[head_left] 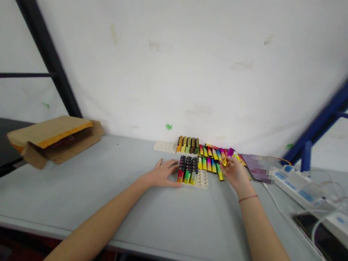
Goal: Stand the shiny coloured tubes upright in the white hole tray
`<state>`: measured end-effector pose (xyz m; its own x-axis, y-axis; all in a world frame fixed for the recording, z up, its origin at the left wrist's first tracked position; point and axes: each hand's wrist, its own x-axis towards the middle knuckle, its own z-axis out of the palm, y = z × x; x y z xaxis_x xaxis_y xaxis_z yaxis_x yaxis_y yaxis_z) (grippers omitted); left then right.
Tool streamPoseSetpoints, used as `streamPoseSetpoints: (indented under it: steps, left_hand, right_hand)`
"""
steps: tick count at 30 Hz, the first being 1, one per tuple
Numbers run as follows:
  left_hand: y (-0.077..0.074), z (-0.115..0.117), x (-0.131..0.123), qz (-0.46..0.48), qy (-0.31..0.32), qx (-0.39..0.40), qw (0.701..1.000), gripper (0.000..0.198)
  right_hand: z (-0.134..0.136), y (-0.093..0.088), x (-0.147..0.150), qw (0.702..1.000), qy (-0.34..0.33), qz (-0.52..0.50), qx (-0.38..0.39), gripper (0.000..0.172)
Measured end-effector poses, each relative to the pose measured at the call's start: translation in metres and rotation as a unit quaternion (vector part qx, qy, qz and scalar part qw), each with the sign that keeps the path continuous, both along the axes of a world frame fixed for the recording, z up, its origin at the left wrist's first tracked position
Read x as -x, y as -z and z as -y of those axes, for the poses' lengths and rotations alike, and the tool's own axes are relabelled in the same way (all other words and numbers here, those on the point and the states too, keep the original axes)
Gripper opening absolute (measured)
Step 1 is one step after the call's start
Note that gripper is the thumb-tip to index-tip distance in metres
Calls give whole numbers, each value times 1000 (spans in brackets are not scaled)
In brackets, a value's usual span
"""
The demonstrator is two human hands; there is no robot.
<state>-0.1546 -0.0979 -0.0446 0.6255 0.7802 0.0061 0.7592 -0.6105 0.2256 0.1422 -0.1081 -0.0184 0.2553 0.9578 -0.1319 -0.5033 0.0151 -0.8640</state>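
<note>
My left hand (165,174) rests on the table with its fingers apart, touching the left side of a pale tray (202,180) with round hollows. Several lighters (187,175) with black tops and red, green and yellow bodies stand upright in that tray's left part; the hollows on its right side are bare. Off to the right, my right hand (235,172) pinches a shiny pink-and-gold lighter (228,155) above a spread of loose lighters (207,164) lying on their sides. Its fingers partly cover the held piece.
Behind stands a second pale tray (164,147) with more upright pieces (188,144) in its right part. An opened brown cardboard package (56,137) lies at left. On the right are a dark tablet-like thing (255,165), a white power strip (321,207), cables and a phone (329,243).
</note>
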Motion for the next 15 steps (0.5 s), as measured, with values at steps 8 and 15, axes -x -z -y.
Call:
streamPoseSetpoints:
  steps: [8,15]
  left_hand:
    - [-1,0,-1,-3,-2,7,1000,90]
    - [0,0,-1,0,-2,5,1000,89]
  right_hand:
    - [4,-1,22,998,5,43,-41,26]
    - [8,-7,27,999,4,44,27,44]
